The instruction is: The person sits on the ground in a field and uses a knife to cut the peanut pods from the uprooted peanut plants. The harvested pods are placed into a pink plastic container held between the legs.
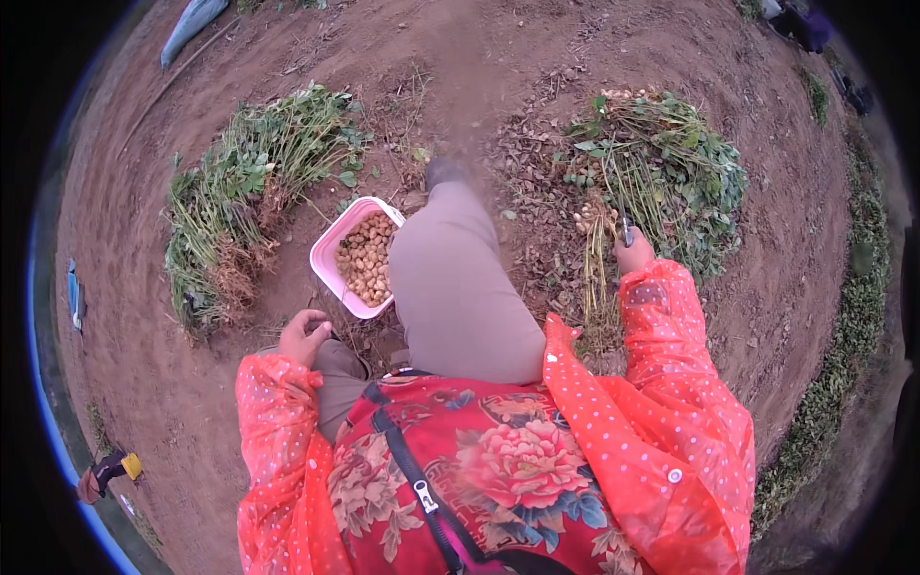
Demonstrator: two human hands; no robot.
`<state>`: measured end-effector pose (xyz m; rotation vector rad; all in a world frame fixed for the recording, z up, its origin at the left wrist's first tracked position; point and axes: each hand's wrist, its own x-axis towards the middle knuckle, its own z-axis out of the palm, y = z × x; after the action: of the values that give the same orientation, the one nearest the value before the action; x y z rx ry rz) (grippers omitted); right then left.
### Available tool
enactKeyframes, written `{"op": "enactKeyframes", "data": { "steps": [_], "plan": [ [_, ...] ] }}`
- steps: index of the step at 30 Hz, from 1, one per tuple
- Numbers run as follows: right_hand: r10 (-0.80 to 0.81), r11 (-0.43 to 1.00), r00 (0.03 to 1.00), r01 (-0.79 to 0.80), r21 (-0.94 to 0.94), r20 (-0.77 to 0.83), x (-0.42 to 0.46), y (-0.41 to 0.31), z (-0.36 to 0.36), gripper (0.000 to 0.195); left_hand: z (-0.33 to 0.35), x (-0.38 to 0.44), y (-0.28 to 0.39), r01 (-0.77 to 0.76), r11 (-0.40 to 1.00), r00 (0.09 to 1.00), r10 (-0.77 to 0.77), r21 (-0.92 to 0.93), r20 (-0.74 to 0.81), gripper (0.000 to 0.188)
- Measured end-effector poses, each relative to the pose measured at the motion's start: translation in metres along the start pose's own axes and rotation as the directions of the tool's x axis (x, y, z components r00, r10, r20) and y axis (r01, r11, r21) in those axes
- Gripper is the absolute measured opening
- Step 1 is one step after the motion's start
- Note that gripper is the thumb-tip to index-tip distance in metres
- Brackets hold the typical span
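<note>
My right hand is closed around the dark handle of a slim hand tool. The tool points into a heap of uprooted peanut plants. Just left of that hand, a bunch of pale peanuts lies with its yellowish stems. My left hand hovers or rests by my bent left knee; its thumb stands apart from the curled fingers and nothing shows in it. Beyond it stands a pink plastic tub with loose peanuts inside. My right leg hides part of the tub's right side.
A second heap of peanut plants, roots towards me, lies left of the tub. Dry leaves litter the reddish soil. A bluish sack lies far left, a green crop row at right. Another person shows at lower left beside something yellow.
</note>
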<state>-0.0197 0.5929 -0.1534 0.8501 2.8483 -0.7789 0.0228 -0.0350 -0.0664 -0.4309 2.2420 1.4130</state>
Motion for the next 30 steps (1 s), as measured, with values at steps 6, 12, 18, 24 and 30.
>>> {"op": "enactKeyframes", "data": {
  "steps": [6,12,18,24,30],
  "plan": [
    [-0.232,0.709,0.972,0.192,0.679,-0.033,0.008,-0.068,-0.054,0.023,0.003,0.001,-0.008,-0.053,0.998,0.998,0.052,-0.042,-0.044,0.023],
    [-0.279,0.8,0.96,0.248,0.546,-0.027,0.04,-0.098,-0.067,0.022,0.001,0.0,-0.001,-0.134,0.99,0.989,0.137,0.048,-0.058,0.025],
    [-0.323,0.849,0.945,0.263,0.458,0.056,0.052,-0.163,-0.072,0.019,0.006,-0.017,0.026,-0.133,0.988,0.985,0.14,0.074,-0.105,0.024],
    [-0.652,0.735,0.758,0.637,0.23,-0.016,0.072,-0.259,-0.061,0.023,0.007,-0.012,0.026,-0.18,0.982,0.979,0.173,-0.058,-0.111,0.024],
    [-0.866,0.447,0.497,0.723,0.526,0.053,-0.06,-0.424,-0.077,0.021,-0.003,0.002,0.033,-0.281,0.796,0.96,0.228,-0.536,-0.164,0.034]
  ]
}}
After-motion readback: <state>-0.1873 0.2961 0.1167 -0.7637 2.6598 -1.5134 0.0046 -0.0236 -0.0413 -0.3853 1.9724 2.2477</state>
